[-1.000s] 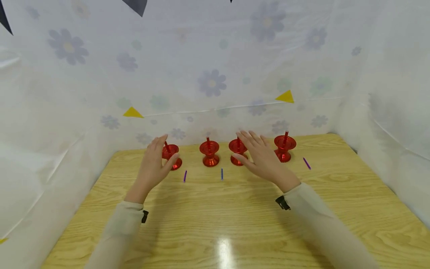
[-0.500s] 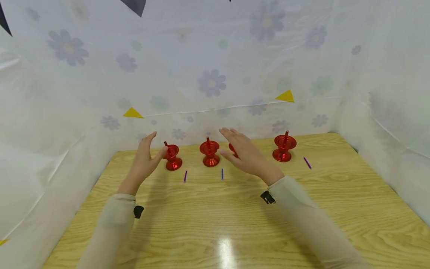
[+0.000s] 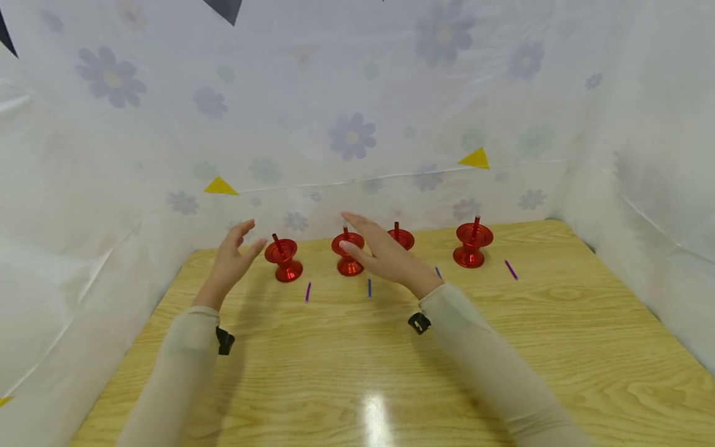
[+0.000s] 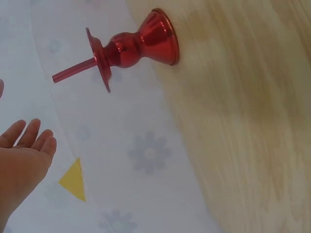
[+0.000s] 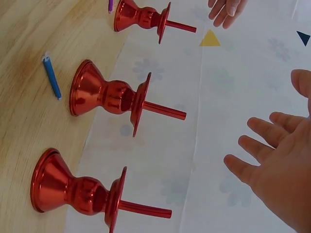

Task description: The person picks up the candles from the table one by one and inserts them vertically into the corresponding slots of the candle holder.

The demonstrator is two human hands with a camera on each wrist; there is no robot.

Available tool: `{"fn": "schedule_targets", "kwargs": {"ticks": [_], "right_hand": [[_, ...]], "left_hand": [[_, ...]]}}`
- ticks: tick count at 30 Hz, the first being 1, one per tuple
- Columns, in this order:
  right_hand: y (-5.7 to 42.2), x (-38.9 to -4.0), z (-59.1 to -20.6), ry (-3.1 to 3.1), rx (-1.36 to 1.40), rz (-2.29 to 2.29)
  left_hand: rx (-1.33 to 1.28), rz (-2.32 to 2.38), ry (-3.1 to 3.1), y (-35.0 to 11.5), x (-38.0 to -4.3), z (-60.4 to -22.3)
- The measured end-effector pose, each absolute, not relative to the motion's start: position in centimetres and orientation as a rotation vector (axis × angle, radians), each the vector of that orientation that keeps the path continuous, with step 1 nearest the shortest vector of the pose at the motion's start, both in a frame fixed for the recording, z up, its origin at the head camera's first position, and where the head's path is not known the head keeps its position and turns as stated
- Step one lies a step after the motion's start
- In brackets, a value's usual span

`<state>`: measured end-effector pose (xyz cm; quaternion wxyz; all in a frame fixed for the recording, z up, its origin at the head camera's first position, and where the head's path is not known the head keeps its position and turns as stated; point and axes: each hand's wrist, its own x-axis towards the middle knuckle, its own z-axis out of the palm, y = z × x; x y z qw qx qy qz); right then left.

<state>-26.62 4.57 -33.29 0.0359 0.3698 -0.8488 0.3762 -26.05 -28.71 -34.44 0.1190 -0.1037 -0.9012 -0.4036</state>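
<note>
Several shiny red candle holders stand in a row at the table's back, each with a red stem rising from its dish. My left hand (image 3: 229, 264) hovers empty, fingers loosely bent, left of the leftmost holder (image 3: 288, 272). Held up in front of the second holder (image 3: 350, 267), my right hand (image 3: 388, 254) overlaps it in the head view, fingers extended and nothing in them. It partly hides the third holder (image 3: 404, 239). The right wrist view shows the right palm (image 5: 286, 170) apart from the holders. The rightmost holder (image 3: 469, 257) is beyond that hand.
Small thin candles lie before the holders: a purple one (image 3: 308, 292), a blue one (image 3: 369, 288), another blue one (image 3: 438, 272) and a purple one (image 3: 511, 269) at the right. White flowered sheeting (image 3: 313, 112) encloses the wooden table (image 3: 335, 354) behind and at both sides.
Both hands have moved left. The right hand passes from the third holder to the second; the left hand draws away from the leftmost holder. The holders and candles stay in place.
</note>
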Motion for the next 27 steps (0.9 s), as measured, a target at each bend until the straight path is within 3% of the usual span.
{"fn": "schedule_targets", "kwargs": {"ticks": [27], "right_hand": [[-0.3, -26.3, -35.6, -2.695, 1.238, 1.174]], "left_hand": [[-0.453, -1.111, -3.047, -30.7, -29.5, -37.9]]}}
